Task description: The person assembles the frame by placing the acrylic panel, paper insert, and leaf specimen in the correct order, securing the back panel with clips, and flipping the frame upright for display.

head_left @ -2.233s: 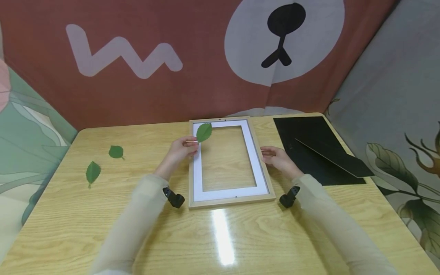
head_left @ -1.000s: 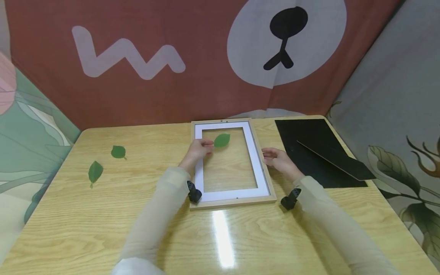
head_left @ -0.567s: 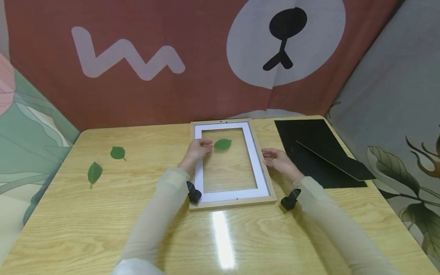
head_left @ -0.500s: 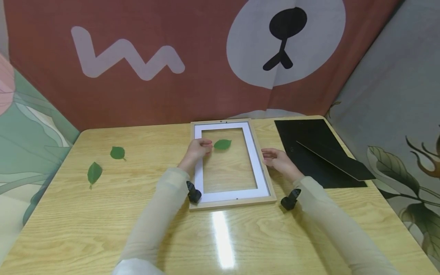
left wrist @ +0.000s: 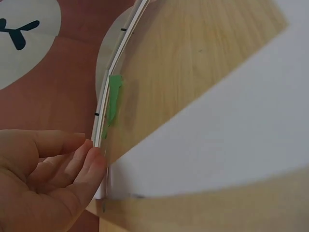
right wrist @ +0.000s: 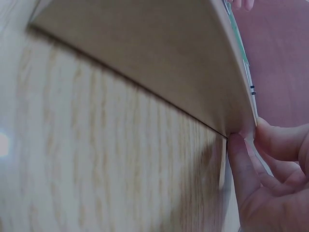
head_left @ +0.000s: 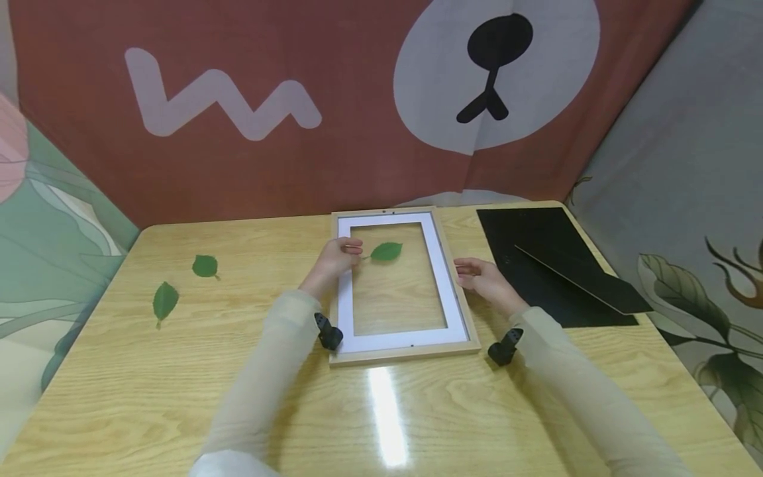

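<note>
A wooden picture frame [head_left: 405, 352] with a white mat [head_left: 390, 341] lies flat on the table, its mat opening showing wood grain. Inside that opening rests a green leaf [head_left: 386, 252], its stem pointing left. Just left of the stem is my left hand [head_left: 334, 260], over the mat's left strip. In the left wrist view, that hand's thumb and fingers are apart with nothing between them, and the leaf [left wrist: 115, 99] shows edge-on beyond. My right hand [head_left: 485, 283] holds the frame's right side; in the right wrist view its fingertips [right wrist: 236, 142] pinch the wooden edge.
Two more green leaves, one [head_left: 205, 265] farther back and one [head_left: 165, 301] nearer, lie on the table's left side. A black backing board [head_left: 524, 228] with a raised stand flap [head_left: 578, 275] lies at the right. A printed brown cloth [head_left: 238, 172] hangs behind the table.
My left hand carried the leaf right from the frame's left edge into the mat opening. It has let go and drawn back slightly left. The right hand has stayed at the frame.
</note>
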`<state>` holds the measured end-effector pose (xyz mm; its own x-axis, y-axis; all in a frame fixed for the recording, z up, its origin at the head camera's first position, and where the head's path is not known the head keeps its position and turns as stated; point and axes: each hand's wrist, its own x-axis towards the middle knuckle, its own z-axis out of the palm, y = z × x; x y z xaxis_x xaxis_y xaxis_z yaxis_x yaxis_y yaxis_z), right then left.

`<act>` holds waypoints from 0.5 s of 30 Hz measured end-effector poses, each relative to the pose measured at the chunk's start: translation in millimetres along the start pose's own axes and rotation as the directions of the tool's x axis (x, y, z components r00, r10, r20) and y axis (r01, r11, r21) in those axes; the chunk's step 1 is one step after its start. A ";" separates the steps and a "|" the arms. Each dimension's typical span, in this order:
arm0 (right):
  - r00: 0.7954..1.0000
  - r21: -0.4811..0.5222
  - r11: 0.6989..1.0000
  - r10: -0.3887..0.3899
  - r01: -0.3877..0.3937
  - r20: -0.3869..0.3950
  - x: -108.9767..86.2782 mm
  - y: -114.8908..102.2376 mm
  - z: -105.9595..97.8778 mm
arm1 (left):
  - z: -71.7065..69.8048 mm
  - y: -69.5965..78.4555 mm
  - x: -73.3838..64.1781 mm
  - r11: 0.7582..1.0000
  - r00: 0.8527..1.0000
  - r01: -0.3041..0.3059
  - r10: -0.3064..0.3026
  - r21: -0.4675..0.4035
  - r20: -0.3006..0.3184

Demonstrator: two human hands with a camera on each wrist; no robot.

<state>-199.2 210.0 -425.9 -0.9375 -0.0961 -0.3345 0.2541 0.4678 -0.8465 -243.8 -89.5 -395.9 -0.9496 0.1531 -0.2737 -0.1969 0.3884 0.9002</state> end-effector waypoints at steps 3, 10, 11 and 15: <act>1.000 0.002 1.000 -0.005 0.005 0.004 0.2 0.2 0.6 | -8.1 -1.6 -7.3 1.000 1.000 0.000 0.000 0.024 0.006; 1.000 0.002 1.000 0.000 0.000 0.006 0.0 2.1 -0.2 | -29.0 -14.7 -23.8 0.996 0.999 -0.042 0.041 0.075 0.022; 1.000 0.001 1.000 0.001 -0.001 0.004 0.1 2.0 -0.2 | -32.3 -17.1 -26.9 0.996 0.999 -0.051 0.049 0.076 0.020; 1.000 0.006 1.000 0.001 -0.001 0.006 0.7 0.1 1.3 | -47.4 -27.6 -42.0 0.994 0.996 -0.082 0.081 0.071 0.021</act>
<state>-199.6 208.8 -426.7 -0.9360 -0.1009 -0.3373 0.2560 0.4626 -0.8488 -210.1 -149.7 -393.2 -0.9569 0.2034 -0.2072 -0.1003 0.4379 0.8934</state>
